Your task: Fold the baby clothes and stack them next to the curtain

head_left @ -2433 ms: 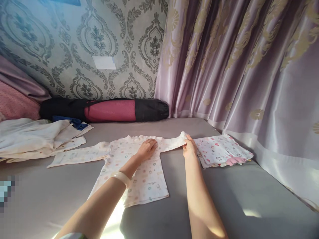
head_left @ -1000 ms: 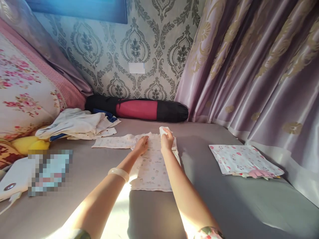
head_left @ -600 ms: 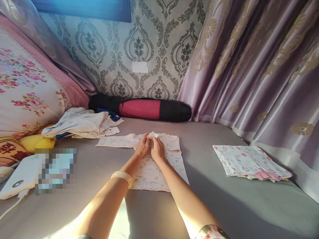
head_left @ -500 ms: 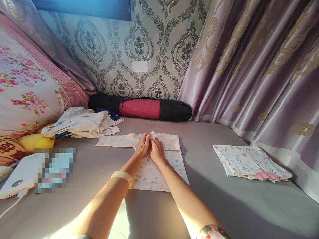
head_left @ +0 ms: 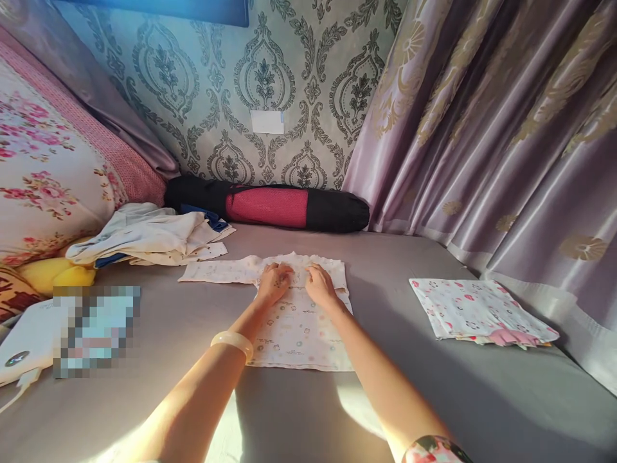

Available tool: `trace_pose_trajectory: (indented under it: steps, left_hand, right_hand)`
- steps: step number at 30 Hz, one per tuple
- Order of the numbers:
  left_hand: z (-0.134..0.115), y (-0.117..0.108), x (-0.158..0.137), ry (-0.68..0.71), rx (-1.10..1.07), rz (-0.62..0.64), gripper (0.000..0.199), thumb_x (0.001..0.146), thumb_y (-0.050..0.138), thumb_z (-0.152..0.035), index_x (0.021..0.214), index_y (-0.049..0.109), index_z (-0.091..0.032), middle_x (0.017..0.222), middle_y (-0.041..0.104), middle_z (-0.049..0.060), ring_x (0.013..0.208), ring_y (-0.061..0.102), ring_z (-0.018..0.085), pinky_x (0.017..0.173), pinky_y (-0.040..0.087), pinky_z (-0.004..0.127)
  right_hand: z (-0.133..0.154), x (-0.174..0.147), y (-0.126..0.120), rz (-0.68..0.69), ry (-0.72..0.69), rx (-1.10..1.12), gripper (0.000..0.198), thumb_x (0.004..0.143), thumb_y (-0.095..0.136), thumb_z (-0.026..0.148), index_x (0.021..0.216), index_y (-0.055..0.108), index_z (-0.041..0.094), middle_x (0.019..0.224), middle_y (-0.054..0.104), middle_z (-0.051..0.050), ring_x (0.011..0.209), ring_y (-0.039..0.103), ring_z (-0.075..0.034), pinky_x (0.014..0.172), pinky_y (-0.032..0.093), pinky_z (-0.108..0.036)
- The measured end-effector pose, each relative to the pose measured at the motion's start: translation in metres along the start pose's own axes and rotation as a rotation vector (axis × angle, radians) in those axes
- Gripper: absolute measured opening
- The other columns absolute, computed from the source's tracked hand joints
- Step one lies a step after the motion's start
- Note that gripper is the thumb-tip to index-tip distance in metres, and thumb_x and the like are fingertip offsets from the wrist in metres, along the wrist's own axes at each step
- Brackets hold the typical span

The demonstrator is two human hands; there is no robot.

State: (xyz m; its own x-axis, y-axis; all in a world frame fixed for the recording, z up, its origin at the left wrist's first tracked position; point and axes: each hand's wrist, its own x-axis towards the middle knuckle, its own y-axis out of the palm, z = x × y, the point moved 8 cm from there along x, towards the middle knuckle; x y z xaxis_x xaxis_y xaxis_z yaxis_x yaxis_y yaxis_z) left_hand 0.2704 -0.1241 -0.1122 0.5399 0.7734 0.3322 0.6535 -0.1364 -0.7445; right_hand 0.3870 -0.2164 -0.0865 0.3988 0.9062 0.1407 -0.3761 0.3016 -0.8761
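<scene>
A small pale shirt (head_left: 294, 334) with a tiny coloured print lies spread on the grey sheet. One sleeve stretches out to the left, while at the right the upper part ends in a straight edge. My left hand (head_left: 274, 281), with a cream bangle on its wrist, rests on the upper left of the shirt, fingers laid on the cloth. On the upper right, my right hand (head_left: 321, 283) touches the fabric with its fingers slightly bent. A gap of cloth shows between the two hands, and neither grips anything.
A folded printed garment (head_left: 482, 312) lies at the right. Crumpled light clothes (head_left: 144, 235) lie back left, near a yellow plush item (head_left: 67, 276). A black and pink roll bag (head_left: 267, 207) is along the wall. A white power bank (head_left: 33, 341) with a cable sits left, beside a blurred-out object (head_left: 99, 331).
My hands were together at the shirt's upper middle; now they have moved apart, left hand leftward and right hand rightward, over the cloth. The view has shifted slightly.
</scene>
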Motion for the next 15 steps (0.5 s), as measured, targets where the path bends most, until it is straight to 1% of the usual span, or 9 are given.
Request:
trace_pose_trajectory:
  steps: [1, 3, 5, 7, 8, 10, 13, 15]
  left_hand:
    - [0.0, 0.002, 0.0, 0.028, 0.013, 0.008, 0.033, 0.081, 0.048, -0.017, 0.101, 0.074, -0.022, 0.092, 0.064, 0.007, 0.094, 0.055, 0.025, 0.09, 0.046, 0.038]
    - [-0.001, 0.0, 0.0, 0.071, 0.03, -0.015, 0.039, 0.083, 0.041, -0.014, 0.105, 0.072, -0.02, 0.094, 0.063, 0.007, 0.09, 0.054, 0.023, 0.089, 0.046, 0.037]
    - [-0.005, -0.004, -0.001, 0.097, 0.047, -0.062, 0.045, 0.084, 0.038, -0.012, 0.118, 0.066, -0.018, 0.106, 0.063, 0.009, 0.095, 0.054, 0.024, 0.09, 0.045, 0.038]
    - [-0.008, -0.007, -0.003, 0.1, 0.07, -0.084, 0.05, 0.083, 0.04, -0.012, 0.128, 0.059, -0.02, 0.121, 0.059, 0.01, 0.103, 0.052, 0.026, 0.091, 0.045, 0.041]
    - [-0.009, -0.007, -0.004, 0.094, 0.082, -0.079, 0.051, 0.082, 0.041, -0.013, 0.131, 0.056, -0.021, 0.126, 0.057, 0.01, 0.106, 0.051, 0.027, 0.092, 0.044, 0.042]
    - [-0.009, -0.004, -0.005, 0.067, 0.104, -0.052, 0.049, 0.083, 0.043, -0.017, 0.13, 0.055, -0.024, 0.128, 0.054, 0.009, 0.11, 0.051, 0.028, 0.092, 0.044, 0.043]
    - [-0.004, -0.001, -0.004, 0.006, 0.125, -0.041, 0.042, 0.086, 0.042, -0.019, 0.124, 0.059, -0.023, 0.123, 0.056, 0.01, 0.108, 0.052, 0.027, 0.093, 0.044, 0.042]
    - [0.001, 0.0, -0.003, -0.032, 0.151, -0.049, 0.041, 0.087, 0.04, -0.018, 0.123, 0.058, -0.021, 0.118, 0.057, 0.01, 0.106, 0.053, 0.026, 0.093, 0.044, 0.041]
  right_hand:
    - [-0.005, -0.001, 0.002, 0.007, 0.01, -0.058, 0.05, 0.087, 0.036, 0.01, 0.132, 0.057, 0.013, 0.147, 0.047, -0.01, 0.14, 0.037, -0.02, 0.116, 0.024, -0.033]
    - [-0.012, -0.003, 0.006, 0.013, 0.044, -0.162, 0.052, 0.093, 0.033, 0.016, 0.142, 0.046, 0.009, 0.154, 0.037, -0.013, 0.145, 0.026, -0.025, 0.118, 0.018, -0.041]
    - [-0.017, -0.005, 0.009, 0.003, 0.088, -0.233, 0.054, 0.097, 0.03, 0.024, 0.147, 0.037, 0.005, 0.158, 0.026, -0.016, 0.147, 0.018, -0.028, 0.118, 0.013, -0.045]
    - [-0.02, -0.006, 0.011, -0.009, 0.134, -0.275, 0.059, 0.099, 0.028, 0.032, 0.15, 0.031, 0.003, 0.16, 0.02, -0.017, 0.148, 0.013, -0.029, 0.118, 0.01, -0.047]
    - [-0.021, -0.007, 0.011, -0.01, 0.153, -0.288, 0.06, 0.099, 0.027, 0.035, 0.15, 0.029, 0.003, 0.16, 0.018, -0.017, 0.149, 0.011, -0.03, 0.118, 0.01, -0.047]
    - [-0.023, -0.007, 0.012, -0.002, 0.184, -0.301, 0.062, 0.1, 0.026, 0.039, 0.151, 0.029, 0.004, 0.16, 0.018, -0.018, 0.148, 0.012, -0.03, 0.118, 0.01, -0.048]
    - [-0.026, -0.006, 0.013, 0.034, 0.215, -0.301, 0.063, 0.1, 0.024, 0.043, 0.152, 0.03, 0.008, 0.16, 0.019, -0.018, 0.148, 0.013, -0.032, 0.118, 0.009, -0.049]
    - [-0.027, -0.006, 0.014, 0.063, 0.229, -0.296, 0.063, 0.1, 0.023, 0.044, 0.152, 0.029, 0.01, 0.16, 0.019, -0.017, 0.148, 0.012, -0.033, 0.118, 0.009, -0.049]
